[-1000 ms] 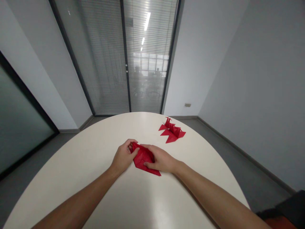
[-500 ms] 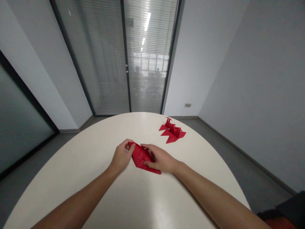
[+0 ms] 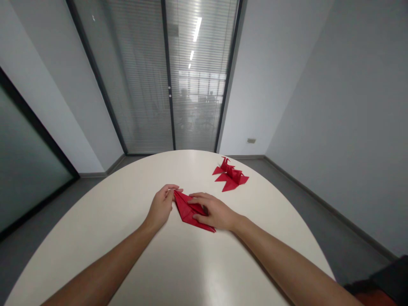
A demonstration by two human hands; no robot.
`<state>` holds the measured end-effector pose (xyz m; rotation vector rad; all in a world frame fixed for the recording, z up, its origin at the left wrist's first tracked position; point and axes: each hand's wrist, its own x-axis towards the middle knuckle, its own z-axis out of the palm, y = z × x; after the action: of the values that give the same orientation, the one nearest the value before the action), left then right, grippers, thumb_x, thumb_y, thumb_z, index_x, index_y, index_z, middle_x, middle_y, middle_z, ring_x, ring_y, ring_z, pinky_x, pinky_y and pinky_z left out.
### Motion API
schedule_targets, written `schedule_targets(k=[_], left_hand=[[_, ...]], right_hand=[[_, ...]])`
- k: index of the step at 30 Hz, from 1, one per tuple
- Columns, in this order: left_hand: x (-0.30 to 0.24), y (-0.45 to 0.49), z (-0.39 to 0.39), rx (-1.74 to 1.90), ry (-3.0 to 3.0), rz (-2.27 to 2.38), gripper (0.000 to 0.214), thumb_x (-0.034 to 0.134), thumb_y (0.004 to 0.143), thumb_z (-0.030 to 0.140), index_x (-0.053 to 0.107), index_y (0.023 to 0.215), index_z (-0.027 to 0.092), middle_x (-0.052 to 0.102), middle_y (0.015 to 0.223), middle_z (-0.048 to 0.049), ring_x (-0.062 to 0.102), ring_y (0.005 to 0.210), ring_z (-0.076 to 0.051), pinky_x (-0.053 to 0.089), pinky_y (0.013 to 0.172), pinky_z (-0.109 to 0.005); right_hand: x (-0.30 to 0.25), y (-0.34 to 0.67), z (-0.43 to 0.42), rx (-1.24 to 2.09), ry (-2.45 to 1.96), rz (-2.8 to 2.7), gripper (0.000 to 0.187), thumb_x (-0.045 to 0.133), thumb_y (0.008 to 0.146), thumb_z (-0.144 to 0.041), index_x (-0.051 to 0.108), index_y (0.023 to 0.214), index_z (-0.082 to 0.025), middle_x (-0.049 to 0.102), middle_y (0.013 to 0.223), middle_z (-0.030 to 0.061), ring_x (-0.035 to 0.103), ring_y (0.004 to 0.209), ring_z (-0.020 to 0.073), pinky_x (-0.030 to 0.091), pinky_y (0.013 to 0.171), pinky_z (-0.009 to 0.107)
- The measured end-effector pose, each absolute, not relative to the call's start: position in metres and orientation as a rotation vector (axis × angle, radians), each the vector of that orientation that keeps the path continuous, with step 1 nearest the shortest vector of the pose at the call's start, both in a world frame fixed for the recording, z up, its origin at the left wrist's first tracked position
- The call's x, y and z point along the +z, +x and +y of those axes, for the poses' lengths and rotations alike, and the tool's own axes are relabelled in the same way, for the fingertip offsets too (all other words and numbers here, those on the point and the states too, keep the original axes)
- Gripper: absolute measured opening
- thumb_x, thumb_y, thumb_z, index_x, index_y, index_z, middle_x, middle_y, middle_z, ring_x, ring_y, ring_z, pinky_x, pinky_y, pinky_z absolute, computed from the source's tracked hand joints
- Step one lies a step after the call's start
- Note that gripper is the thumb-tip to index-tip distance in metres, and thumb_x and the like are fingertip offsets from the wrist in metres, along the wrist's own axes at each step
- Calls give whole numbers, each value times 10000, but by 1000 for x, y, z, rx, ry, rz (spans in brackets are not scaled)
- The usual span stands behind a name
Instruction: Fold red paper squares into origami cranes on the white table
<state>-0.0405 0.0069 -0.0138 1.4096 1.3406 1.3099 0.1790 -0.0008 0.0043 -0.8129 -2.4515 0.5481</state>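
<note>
A piece of folded red paper [image 3: 185, 210] lies on the round white table [image 3: 134, 238], creased into a pointed, kite-like shape. At its upper left tip, the fingers of my left hand [image 3: 163, 204] are closed on the paper; part of the grip is hidden. My right hand [image 3: 213, 211] rests over the right part of the paper, with its thumb and fingers holding it against the table. The paper's lower right point sticks out below my right hand.
Several folded red paper cranes [image 3: 232, 176] sit close together near the table's far right edge. Past the table stands a glass partition with blinds [image 3: 197, 110]. A dark object with some red [image 3: 382, 282] shows at the lower right corner.
My left thumb has shifted off the paper's face towards its upper left tip, and the left edge there now looks narrower. My right fingers have moved slightly; the cranes are unchanged.
</note>
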Motion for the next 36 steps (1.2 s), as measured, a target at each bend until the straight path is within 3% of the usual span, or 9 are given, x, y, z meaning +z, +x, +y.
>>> schedule_targets(k=[6,10,15,19,25,32,36], left_hand=[[-13,-39,7,1330,1382,1268,368,705,777,472,609,983,183,765,869,-81,715,776,-223,520,674,-295],[-18,-43,10,1371,1527,1360,270,641,835,420,627,981,193,749,951,-80,702,860,-234,529,765,-342],[-13,-43,3,1495,2028,1538,157,540,873,233,646,986,205,678,1105,-84,623,1063,-247,473,969,-404],[-9,-35,-11,1245,2309,1449,182,498,910,194,654,1001,211,712,1029,-70,646,1000,-240,480,938,-402],[-13,-31,-19,891,2517,1344,335,539,936,284,640,1245,201,713,1203,-107,655,1084,-279,459,987,-454],[-12,-34,-17,803,2585,1401,338,500,964,319,681,1237,236,699,1256,-88,602,1198,-314,421,1047,-525],[-17,-36,-17,803,2652,1331,335,580,918,314,688,1229,251,664,1312,-102,574,1239,-320,410,1065,-537]], right_hand=[[6,180,-2,546,-828,-2460,417,687,857,-279,639,1264,-202,567,1390,128,551,1251,256,431,1081,406],[5,181,-2,522,-813,-2469,433,689,860,-341,643,1266,-197,567,1389,132,560,1239,260,432,1075,407],[0,182,0,391,-883,-2491,501,684,864,-387,615,1317,-184,581,1379,150,557,1229,301,434,1057,468],[-4,184,3,275,-1046,-2395,467,624,916,-414,619,1315,-173,602,1349,162,550,1228,316,433,1048,501],[-8,189,7,266,-1087,-2375,389,405,1020,-271,619,1325,-162,622,1328,145,558,1199,277,440,1041,483],[-11,189,10,196,-1045,-2428,425,555,932,-254,615,1338,-144,626,1327,158,548,1219,299,432,1052,487],[-9,189,9,204,-995,-2433,386,556,944,-274,648,1300,-157,644,1301,156,565,1208,292,447,1043,481]])
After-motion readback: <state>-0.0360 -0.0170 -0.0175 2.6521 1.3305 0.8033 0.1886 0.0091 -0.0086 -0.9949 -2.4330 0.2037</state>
